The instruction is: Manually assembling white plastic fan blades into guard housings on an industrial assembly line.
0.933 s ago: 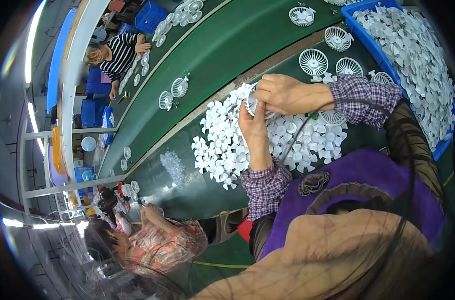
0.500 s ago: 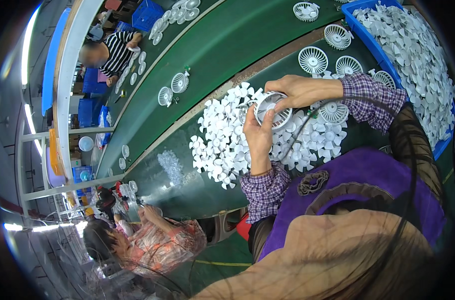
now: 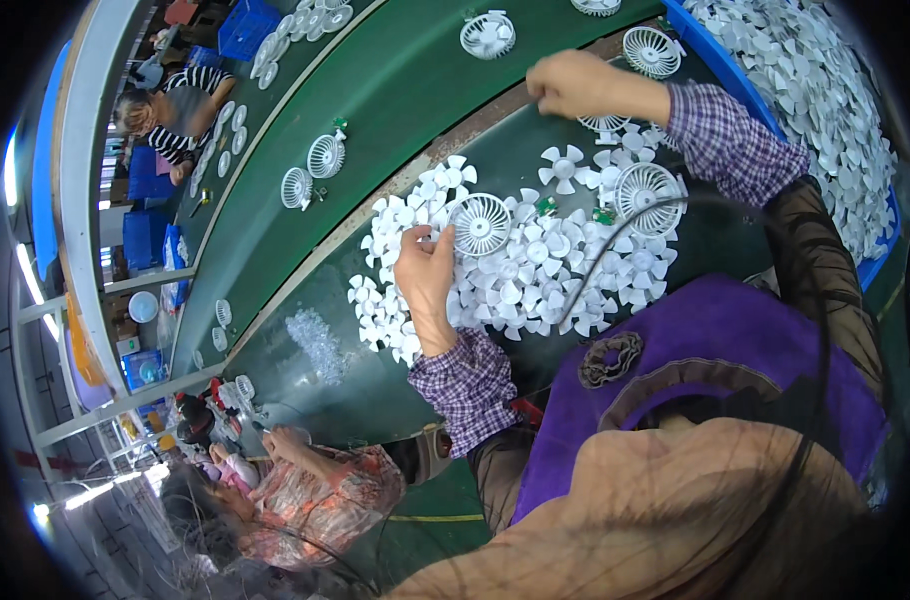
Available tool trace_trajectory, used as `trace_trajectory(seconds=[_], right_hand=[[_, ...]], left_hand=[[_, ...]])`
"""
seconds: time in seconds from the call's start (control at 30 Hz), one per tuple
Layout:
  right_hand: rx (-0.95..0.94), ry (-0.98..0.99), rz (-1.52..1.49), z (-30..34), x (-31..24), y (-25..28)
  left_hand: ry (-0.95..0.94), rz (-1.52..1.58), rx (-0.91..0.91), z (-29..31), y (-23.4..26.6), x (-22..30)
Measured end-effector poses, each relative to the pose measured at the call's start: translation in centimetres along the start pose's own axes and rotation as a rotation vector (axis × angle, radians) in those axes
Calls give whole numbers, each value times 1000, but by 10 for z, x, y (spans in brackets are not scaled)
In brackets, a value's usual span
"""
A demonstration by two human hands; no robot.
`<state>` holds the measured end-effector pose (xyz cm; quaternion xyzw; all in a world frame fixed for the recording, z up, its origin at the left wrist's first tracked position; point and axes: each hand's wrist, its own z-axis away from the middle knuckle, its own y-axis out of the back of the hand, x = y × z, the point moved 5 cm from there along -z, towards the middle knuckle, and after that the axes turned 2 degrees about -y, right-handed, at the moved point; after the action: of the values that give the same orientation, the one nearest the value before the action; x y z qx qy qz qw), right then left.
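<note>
My left hand (image 3: 425, 275) pinches the left rim of a round white fan cage (image 3: 481, 225) between thumb and fingers. The cage lies on a heap of white fan blades (image 3: 535, 285), its spoked face up. My right hand (image 3: 580, 84) is above the worktable's far edge, fingers curled down, with nothing visible in them. A fan cage with blades inside (image 3: 488, 36) lies on the green belt beyond that hand. Another spoked cage (image 3: 647, 198) rests at the heap's right, and a single blade wheel (image 3: 563, 169) lies at the heap's far side.
A blue crate (image 3: 730, 62) full of fan blades stands at the right. Two cages (image 3: 325, 157) lie on the green belt (image 3: 395, 95). Small clear pieces (image 3: 317, 345) are piled left of the heap. Co-workers sit at the left (image 3: 320, 495) and across the belt (image 3: 187, 105).
The fan cage with blades has left my hands and now lies on the belt. My right hand has moved far and away from my left, which now holds another cage.
</note>
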<state>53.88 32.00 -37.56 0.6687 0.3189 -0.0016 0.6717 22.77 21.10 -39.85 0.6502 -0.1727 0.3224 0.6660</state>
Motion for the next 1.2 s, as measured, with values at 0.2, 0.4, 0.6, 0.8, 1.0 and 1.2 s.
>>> trace_trajectory(seconds=[0.2,0.4,0.6,0.8,1.0,1.2], right_hand=[[-305,216,260,47,-47,-51],[-89,454,349,53,-53,-56],[-223,343,211,34,-46,-62],[-475,-210,-694,3,4,-50],[-45,123,-61,2,-25,-36],[-131,101,306,3,-37,-68]], left_hand=[[-57,40,-8,-10,-14,4],[168,986,-115,9,10,-13],[51,1432,-201,36,10,-29],[70,1510,-160,40,5,-27],[57,1444,-63,43,8,-23],[76,1334,-36,39,-3,-4]])
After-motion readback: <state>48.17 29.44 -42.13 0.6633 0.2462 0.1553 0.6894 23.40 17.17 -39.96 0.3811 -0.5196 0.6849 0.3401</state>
